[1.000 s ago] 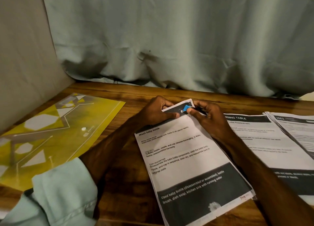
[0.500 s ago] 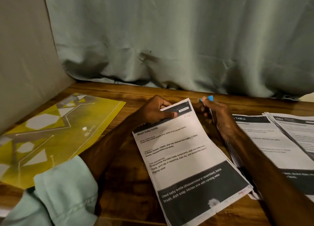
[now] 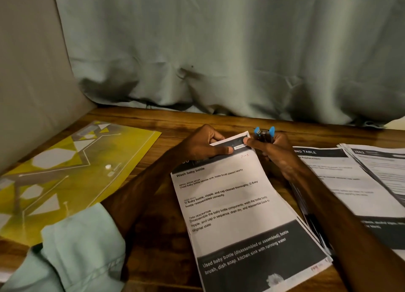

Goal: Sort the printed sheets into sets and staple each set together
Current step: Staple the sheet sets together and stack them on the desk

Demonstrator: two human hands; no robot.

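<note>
The printed sheets [image 3: 236,204] are lying slanted before me, top edge lifting. I'm holding the blue-tipped stapler [image 3: 264,135] beside their top corner.

Front sheet [image 3: 236,221], hdg: "Wash baby bottle"; red handwritten "P-1" top rt. Neighbouring sheet [image 3: 341,182], hdr: "…ING TABLE".

At top of printed set [image 3: 236,206]: left grip [image 3: 203,144], right grip [image 3: 275,152] with stapler [image 3: 264,134]
</note>
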